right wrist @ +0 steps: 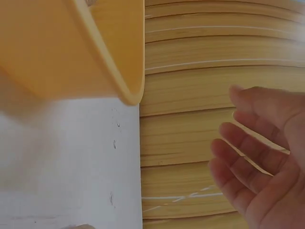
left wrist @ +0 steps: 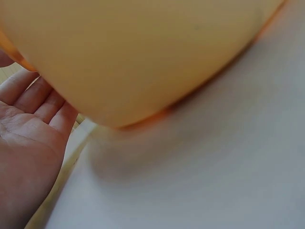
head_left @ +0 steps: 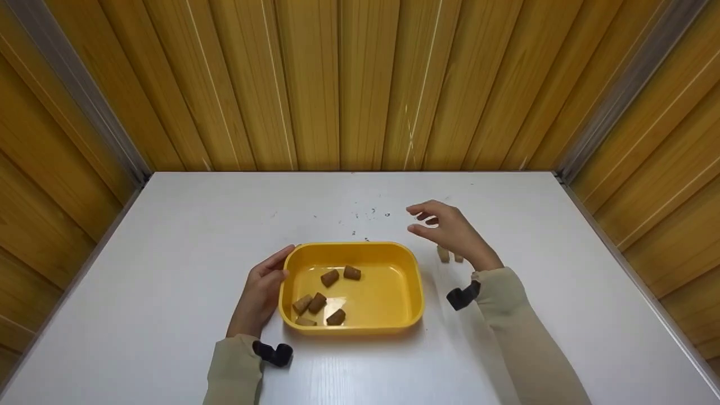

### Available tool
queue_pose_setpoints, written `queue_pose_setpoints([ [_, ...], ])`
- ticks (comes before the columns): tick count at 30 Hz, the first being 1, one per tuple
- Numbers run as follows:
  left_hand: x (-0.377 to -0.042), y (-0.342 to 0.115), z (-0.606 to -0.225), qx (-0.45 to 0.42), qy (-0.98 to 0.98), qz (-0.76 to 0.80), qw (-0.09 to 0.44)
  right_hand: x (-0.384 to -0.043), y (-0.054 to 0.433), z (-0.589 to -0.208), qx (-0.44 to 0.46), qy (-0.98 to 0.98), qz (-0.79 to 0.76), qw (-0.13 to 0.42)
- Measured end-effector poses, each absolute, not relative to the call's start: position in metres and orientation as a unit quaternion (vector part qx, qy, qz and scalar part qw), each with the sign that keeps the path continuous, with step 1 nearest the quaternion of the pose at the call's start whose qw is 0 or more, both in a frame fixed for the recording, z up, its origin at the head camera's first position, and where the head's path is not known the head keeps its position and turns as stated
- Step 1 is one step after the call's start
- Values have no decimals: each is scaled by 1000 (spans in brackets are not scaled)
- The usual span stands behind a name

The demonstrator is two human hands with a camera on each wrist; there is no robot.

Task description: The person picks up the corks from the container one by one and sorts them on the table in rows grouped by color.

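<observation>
Wood-grain slatted walls (head_left: 360, 84). White desk (head_left: 140, 281), dark scuffs. Yellow glossy bin (head_left: 388, 298), rounded corners, mid-desk. Left hand (head_left: 262, 289) grips its left rim; right hand (head_left: 451, 229) loosely spread, holding nothing, right of bin. Six brown stubby cylinders (head_left: 352, 273) inside; two tan pieces (head_left: 444, 255) by right hand.

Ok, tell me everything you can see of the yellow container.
The yellow container is an open, rounded rectangular tub, apparently glossy plastic, with a rim and walls. It faces up, longer sides running left to right, over the white table; whether its base lies flat is unclear. Six short brown pieces show inside, mostly toward the left. The left grip holds its left end, thumb at the rim, fingers along the outer wall; the right grip is apart from it.
</observation>
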State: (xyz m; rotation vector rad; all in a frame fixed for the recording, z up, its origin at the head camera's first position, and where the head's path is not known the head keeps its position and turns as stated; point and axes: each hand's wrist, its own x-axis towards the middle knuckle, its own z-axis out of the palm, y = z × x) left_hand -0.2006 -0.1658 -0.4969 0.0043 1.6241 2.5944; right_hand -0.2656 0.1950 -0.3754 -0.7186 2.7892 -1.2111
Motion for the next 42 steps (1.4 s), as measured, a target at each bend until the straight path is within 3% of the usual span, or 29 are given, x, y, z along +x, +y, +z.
queue_pose_setpoints([
  [6,-201,-165,-496,4,524,851,39,-268,174,-372,-310,872,-376,41],
  [14,-201,-165,-495,8,525,851,36,-270,142,-371,-354,851,-366,126],
  [22,-201,-166,-494,14,535,844,32,-269,108,-376,-415,824,-342,176],
  [36,-199,-169,-495,4,542,840,36,-260,50,-392,-395,823,-291,287],
  [42,-200,-169,-495,2,541,840,40,-256,33,-405,-404,816,-271,311],
])
